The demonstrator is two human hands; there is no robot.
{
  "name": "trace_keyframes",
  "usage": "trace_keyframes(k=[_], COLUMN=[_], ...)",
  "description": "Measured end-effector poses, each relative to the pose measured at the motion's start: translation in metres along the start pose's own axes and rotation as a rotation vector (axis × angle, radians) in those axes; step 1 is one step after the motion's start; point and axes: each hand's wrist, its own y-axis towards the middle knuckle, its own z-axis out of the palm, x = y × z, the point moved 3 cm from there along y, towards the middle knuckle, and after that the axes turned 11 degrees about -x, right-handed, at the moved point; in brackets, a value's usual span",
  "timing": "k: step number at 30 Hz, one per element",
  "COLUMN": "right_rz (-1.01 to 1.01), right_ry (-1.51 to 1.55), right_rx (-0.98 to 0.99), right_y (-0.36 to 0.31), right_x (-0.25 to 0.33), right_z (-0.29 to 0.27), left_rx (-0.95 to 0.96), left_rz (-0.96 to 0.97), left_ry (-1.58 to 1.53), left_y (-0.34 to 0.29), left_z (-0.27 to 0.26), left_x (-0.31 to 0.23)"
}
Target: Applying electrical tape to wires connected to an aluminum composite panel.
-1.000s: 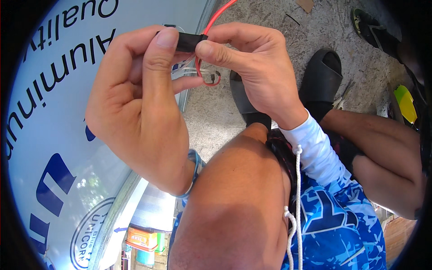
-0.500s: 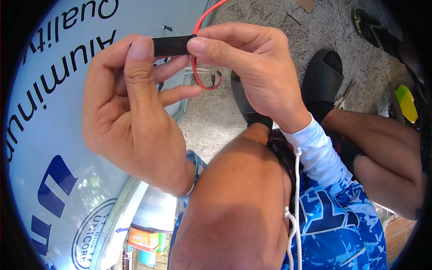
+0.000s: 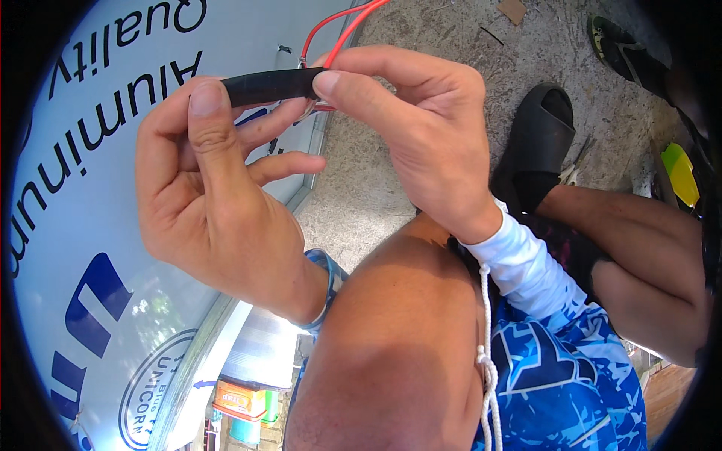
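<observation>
A flat black strip (image 3: 267, 88), like tape or sleeving, stretches between my two hands and bows slightly. The thumb and index finger of my left hand (image 3: 218, 177) pinch its left end, while the other fingers of that hand extend loosely below. My right hand (image 3: 432, 131) pinches the right end between thumb and index finger. Red wire (image 3: 350, 34) comes out by that pinch and runs up past the top edge, with a second red strand beside it. How the wire joins the strip is hidden by my fingers.
A white panel (image 3: 162, 255) with dark lettering lies at the left, small dark bits on it. Concrete floor (image 3: 353, 195) shows beyond my knee. Black slippers (image 3: 543, 124) and another person's foot (image 3: 628, 49) are at the right. Orange and green containers (image 3: 241, 398) stand lower left.
My left hand has shifted slightly left and down, exposing more of the black strip. The red wire's hanging loop has swung up above the strip. My right hand has barely moved.
</observation>
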Motion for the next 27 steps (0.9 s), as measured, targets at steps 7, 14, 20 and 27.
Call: trace_keyframes(k=[7,14,20,27], right_rz=[-0.048,-0.064,-0.007,0.093], right_ry=[0.002,0.022,0.089,0.206], right_rx=[-0.011,0.040,0.030,0.079], right_y=[0.002,0.007,0.011,0.012], right_x=[0.003,0.004,0.000,-0.006], right_z=[0.003,0.002,0.002,0.004], left_rx=[-0.014,0.089,0.093,0.112], left_rz=[0.216,0.312,0.335,0.267], left_ry=[0.032,-0.006,-0.041,-0.046], left_y=[0.000,-0.003,-0.007,-0.010], left_z=[-0.004,-0.004,0.001,0.001], left_x=[0.004,0.000,0.001,-0.001])
